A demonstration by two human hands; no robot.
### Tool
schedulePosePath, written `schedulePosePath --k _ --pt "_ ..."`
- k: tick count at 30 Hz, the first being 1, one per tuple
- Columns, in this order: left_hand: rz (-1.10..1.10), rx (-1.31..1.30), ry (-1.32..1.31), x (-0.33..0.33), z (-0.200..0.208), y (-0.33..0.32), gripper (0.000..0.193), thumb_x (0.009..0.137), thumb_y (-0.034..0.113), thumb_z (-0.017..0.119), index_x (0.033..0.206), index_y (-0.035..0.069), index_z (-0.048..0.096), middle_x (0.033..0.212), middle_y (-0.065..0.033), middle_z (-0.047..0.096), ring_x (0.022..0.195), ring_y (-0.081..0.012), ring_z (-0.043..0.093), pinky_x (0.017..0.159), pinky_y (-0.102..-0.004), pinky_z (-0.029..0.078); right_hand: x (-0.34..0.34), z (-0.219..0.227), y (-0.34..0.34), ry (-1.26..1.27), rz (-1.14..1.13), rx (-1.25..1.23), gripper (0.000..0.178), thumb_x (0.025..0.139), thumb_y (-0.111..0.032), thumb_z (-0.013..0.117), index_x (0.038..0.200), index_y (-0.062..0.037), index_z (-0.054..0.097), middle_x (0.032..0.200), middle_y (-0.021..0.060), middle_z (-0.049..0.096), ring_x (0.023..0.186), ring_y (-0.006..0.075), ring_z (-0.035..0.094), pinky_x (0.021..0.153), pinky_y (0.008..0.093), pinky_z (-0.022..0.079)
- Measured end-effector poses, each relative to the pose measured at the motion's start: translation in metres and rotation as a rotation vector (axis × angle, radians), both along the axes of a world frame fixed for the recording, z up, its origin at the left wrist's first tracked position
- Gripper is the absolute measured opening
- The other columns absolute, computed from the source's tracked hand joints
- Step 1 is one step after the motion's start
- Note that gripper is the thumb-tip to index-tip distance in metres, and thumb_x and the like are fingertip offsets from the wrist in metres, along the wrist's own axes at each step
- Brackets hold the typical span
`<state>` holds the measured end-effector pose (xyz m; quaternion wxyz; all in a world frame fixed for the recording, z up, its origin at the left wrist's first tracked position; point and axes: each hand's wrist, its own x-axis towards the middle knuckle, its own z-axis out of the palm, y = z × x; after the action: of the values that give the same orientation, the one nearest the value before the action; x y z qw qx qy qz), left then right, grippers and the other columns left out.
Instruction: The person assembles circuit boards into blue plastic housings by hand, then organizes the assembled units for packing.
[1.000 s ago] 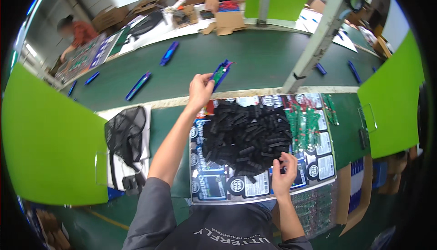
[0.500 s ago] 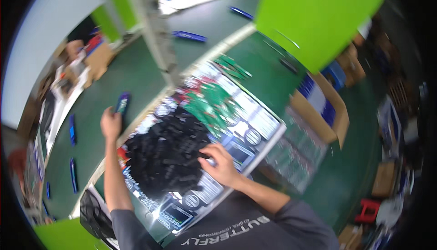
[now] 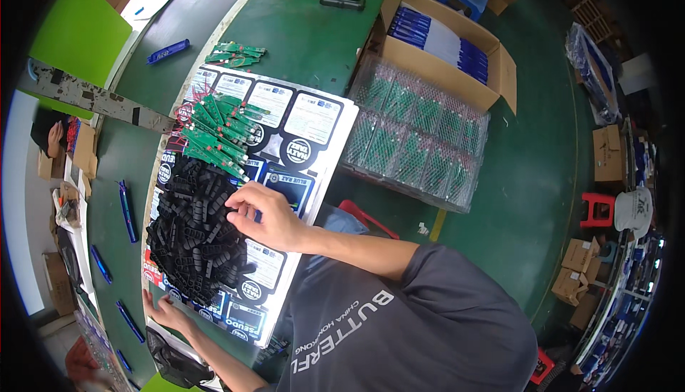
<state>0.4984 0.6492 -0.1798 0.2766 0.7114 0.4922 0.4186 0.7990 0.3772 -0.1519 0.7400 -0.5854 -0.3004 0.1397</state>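
Note:
My left hand (image 3: 165, 312) is at the near left edge of a printed sheet-covered board (image 3: 325, 171), fingers spread and apparently holding nothing. My right hand (image 3: 270, 219) hovers over the right side of a heap of small black ribbed parts (image 3: 193, 231). Its fingers are curled inward; what they hold, if anything, cannot be made out. Beyond the heap lies a pile of narrow green circuit boards (image 3: 217, 131) with thin red wires. A slim blue casing (image 3: 127, 211) rests on the green bench left of the board.
More blue casings (image 3: 130, 321) lie along the green bench (image 3: 107, 156). A metal post (image 3: 107, 99) crosses at the left. Right of the board are clear trays of green circuit boards (image 3: 414, 139) and a cardboard box (image 3: 492, 92) with blue casings. A red stool (image 3: 598, 210) stands farther right.
My left hand has let go of the blue casing on the bench and drawn back toward me. My right hand stays over the black parts. The view has swung to the right.

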Motion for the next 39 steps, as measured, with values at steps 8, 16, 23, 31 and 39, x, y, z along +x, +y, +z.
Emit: schedulePosePath --k 8,16,23,31,39 --pt "0.118 0.003 -0.059 -0.020 -0.020 -0.028 0.044 0.090 0.006 0.050 0.134 0.001 0.054 0.122 -0.0100 0.058 0.088 -0.0154 0.060 0.068 -0.0255 0.046 0.075 -0.092 -0.153 0.117 -0.827 -0.321 0.015 0.094 -0.015 0.067 0.093 -0.0013 0.062 0.073 0.0075 0.066 0.066 0.0134 0.063 0.059 0.0289 0.049" --pt "0.130 0.083 -0.079 -0.046 0.000 -0.028 0.031 0.096 0.010 0.055 0.125 0.001 0.061 0.114 -0.0060 0.062 0.093 -0.0117 0.059 0.067 -0.0231 0.044 0.100 -0.288 -0.236 0.168 -0.787 -1.610 0.049 0.086 -0.048 0.065 0.107 -0.0034 0.066 0.095 0.0164 0.072 0.093 0.0330 0.070 0.094 0.0507 0.044" --pt "-0.107 0.265 -0.043 0.069 0.089 -0.182 0.026 0.098 0.005 0.049 0.121 -0.003 0.060 0.102 -0.0077 0.063 0.079 -0.0109 0.051 0.069 -0.0242 0.042 0.101 -0.270 -0.261 0.105 -0.565 -1.514 0.032 0.088 -0.031 0.056 0.092 -0.0030 0.071 0.094 0.0218 0.072 0.091 0.0381 0.069 0.101 0.0530 0.042" --pt "-1.015 -0.519 -0.001 0.174 0.017 -0.328 0.024 0.090 -0.005 0.059 0.114 -0.003 0.062 0.114 -0.0169 0.059 0.099 -0.0207 0.063 0.079 -0.0288 0.052 0.093 -0.213 -0.267 -0.013 -0.744 -1.313 0.029 0.088 -0.028 0.058 0.087 0.0007 0.064 0.087 0.0268 0.069 0.080 0.0451 0.067 0.080 0.0567 0.051" --pt "-0.872 -0.358 0.223 0.253 -0.108 -0.326 0.075 0.093 0.026 0.067 0.148 -0.007 0.029 0.141 -0.0240 0.045 0.116 -0.0293 0.056 0.098 -0.0391 0.047 0.022 -0.137 -0.290 -0.293 -0.804 -1.174 0.022 0.086 -0.021 0.061 0.076 -0.0011 0.058 0.077 0.0211 0.064 0.070 0.0431 0.063 0.063 0.0535 0.048"
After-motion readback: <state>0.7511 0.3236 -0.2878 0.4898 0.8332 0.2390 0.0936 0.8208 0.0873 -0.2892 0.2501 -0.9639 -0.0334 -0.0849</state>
